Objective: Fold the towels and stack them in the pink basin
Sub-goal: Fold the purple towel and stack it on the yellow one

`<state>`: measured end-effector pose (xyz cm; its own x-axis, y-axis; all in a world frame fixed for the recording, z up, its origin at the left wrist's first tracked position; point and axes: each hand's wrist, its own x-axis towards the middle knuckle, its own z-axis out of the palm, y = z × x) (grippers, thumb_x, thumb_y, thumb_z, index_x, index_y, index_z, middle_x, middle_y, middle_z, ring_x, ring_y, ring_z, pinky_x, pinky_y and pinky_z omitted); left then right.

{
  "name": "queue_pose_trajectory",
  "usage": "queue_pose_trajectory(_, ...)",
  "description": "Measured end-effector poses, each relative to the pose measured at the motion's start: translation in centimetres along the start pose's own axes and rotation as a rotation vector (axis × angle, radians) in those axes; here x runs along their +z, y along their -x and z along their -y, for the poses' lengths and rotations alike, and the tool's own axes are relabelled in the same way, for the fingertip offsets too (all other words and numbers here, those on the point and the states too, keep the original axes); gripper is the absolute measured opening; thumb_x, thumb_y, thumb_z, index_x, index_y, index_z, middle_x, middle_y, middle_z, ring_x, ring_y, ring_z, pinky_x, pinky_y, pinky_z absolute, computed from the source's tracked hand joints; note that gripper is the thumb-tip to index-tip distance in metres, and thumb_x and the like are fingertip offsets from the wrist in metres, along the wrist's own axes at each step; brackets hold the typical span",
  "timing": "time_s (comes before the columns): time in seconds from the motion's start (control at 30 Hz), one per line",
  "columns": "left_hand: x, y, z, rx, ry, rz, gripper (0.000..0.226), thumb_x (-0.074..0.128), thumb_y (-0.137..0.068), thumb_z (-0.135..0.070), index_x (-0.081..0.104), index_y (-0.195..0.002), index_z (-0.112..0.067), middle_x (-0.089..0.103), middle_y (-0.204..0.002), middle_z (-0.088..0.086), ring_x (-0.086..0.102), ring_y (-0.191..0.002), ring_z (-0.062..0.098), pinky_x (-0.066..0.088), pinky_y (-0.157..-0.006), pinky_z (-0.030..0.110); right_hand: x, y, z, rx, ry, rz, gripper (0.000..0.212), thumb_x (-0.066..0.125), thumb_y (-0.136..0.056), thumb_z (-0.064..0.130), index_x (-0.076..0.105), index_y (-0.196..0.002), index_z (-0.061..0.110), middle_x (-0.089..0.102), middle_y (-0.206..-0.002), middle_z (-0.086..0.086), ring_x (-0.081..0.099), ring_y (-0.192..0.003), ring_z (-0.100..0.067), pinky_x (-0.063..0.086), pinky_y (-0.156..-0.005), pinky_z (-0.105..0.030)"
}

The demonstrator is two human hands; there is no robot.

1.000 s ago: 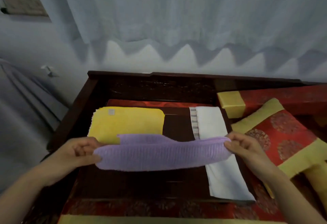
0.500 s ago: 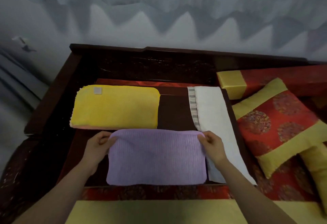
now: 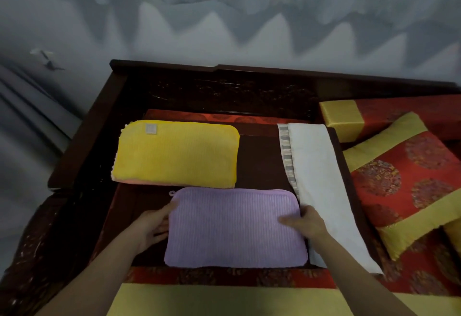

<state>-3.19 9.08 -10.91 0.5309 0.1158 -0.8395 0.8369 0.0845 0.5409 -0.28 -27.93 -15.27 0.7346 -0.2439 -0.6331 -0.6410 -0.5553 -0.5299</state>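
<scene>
Folded lilac towel [image 3: 234, 228] lies flat on the table [image 3: 257, 156], lower middle. Left hand [image 3: 152, 226] rests loose-fingered at its left edge. Right hand [image 3: 306, 223] has its thumb on top, fingers hidden, so I can't tell its grip. Lifted unevenly, I reckon the fold flops open or drags the white towel [image 3: 321, 186] alongside. No pink basin in sight.

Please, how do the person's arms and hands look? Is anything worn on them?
The left hand and the right hand are bare, without gloves. The left forearm and the right forearm are bare too, down to the picture's edge; no sleeve shows. No watch, ring or bracelet is visible.
</scene>
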Motion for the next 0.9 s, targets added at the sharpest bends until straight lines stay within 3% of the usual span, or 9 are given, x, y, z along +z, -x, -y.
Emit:
queue_pose_trajectory(0.13,0.9,0.3,0.3,0.06,-0.092,0.09,0.054,0.082,-0.07,-0.023,0.061,-0.117,-0.007,0.067,-0.112,0.012,0.062,-0.098,0.023,0.05,-0.077,0.034,0.8,1.9,0.4,0.047,-0.034,-0.015,0.055,0.08,-0.073,0.026,0.06,-0.117,0.0,0.063,-0.12,-0.018,0.059,-0.1,-0.031,0.049,-0.084,-0.039)
queue_pose_trajectory(0.27,1.6,2.8,0.5,0.333,-0.208,0.111,0.048,0.067,-0.086,-0.021,0.049,-0.13,-0.026,0.062,-0.112,-0.009,0.06,-0.1,0.006,0.051,-0.077,0.025,-0.8,5.7,2.6,0.001,-0.114,0.058,0.054,0.075,-0.077,0.024,0.055,-0.126,0.01,0.061,-0.124,-0.012,0.055,-0.099,-0.023,0.046,-0.085,-0.04)
queue_pose_trajectory(0.37,0.8,6.2,-1.7,0.582,-0.368,0.132,0.043,0.063,-0.088,-0.022,0.042,-0.117,-0.046,0.059,-0.113,-0.025,0.057,-0.102,-0.01,0.05,-0.087,0.019,-3.8,9.1,5.8,-0.116,-0.12,0.147,0.052,0.077,-0.075,0.021,0.052,-0.12,0.023,0.062,-0.119,-0.005,0.06,-0.101,-0.021,0.051,-0.083,-0.039)
queue_pose_trajectory(0.43,-1.4,7.8,-4.7,0.655,-0.34,0.094,0.041,0.068,-0.085,-0.024,0.046,-0.111,-0.048,0.065,-0.103,-0.032,0.057,-0.099,-0.016,0.049,-0.077,0.011,-5.7,11.5,9.2,-0.228,-0.2,0.187,0.05,0.077,-0.075,0.015,0.051,-0.115,0.031,0.065,-0.11,-0.005,0.065,-0.094,-0.022,0.056,-0.072,-0.036)
queue_pose_trajectory(0.5,-4.3,8.5,-8.0,0.664,-0.247,0.101,0.041,0.075,-0.075,-0.035,0.056,-0.112,-0.038,0.07,-0.102,-0.021,0.066,-0.096,-0.001,0.053,-0.073,0.019,-7.2,12.9,12.6,-0.35,-0.291,0.255,0.062,0.074,-0.076,0.01,0.046,-0.122,0.043,0.065,-0.108,-0.003,0.069,-0.089,-0.023,0.058,-0.063,-0.031)
queue_pose_trajectory(0.57,-7.2,8.3,-11.1,0.66,-0.145,0.139,0.059,0.077,-0.059,-0.043,0.059,-0.114,-0.029,0.072,-0.105,-0.006,0.07,-0.094,0.014,0.058,-0.07,0.03,-7.5,12.9,15.8,-0.448,-0.376,0.293,0.07,0.071,-0.078,0.008,0.043,-0.127,0.05,0.062,-0.111,0.001,0.069,-0.091,-0.023,0.06,-0.063,-0.031)
queue_pose_trajectory(0.7,-11.2,4.4,-15.1,0.603,-0.036,0.102,0.077,0.087,-0.046,-0.046,0.059,-0.114,-0.024,0.071,-0.107,0.002,0.07,-0.096,0.023,0.057,-0.071,0.04,-4.5,9.4,20.5,-0.584,-0.458,0.244,0.053,0.068,-0.08,0.006,0.057,-0.123,0.035,0.05,-0.125,0.006,0.055,-0.106,-0.016,0.057,-0.065,-0.023)
queue_pose_trajectory(0.8,-12.6,-0.9,-16.0,0.545,0.003,-0.039,0.044,0.078,-0.072,-0.031,0.058,-0.108,-0.017,0.065,-0.111,0.011,0.064,-0.099,0.029,0.053,-0.069,0.04,0.2,5.0,22.0,-0.556,-0.505,0.222,0.048,0.07,-0.08,0.004,0.06,-0.122,0.024,0.051,-0.129,-0.001,0.055,-0.104,-0.011,0.055,-0.066,-0.019)
queue_pose_trajectory(0.9,-13.4,-5.4,-15.2,0.512,-0.048,-0.282,0.027,0.071,-0.082,-0.019,0.059,-0.102,-0.007,0.063,-0.104,0.015,0.059,-0.107,0.04,0.049,-0.074,0.042,4.7,0.7,21.5,-0.388,-0.355,0.24,0.071,0.076,-0.074,0.011,0.043,-0.134,0.029,0.044,-0.131,-0.003,0.05,-0.111,-0.022,0.052,-0.081,-0.038)
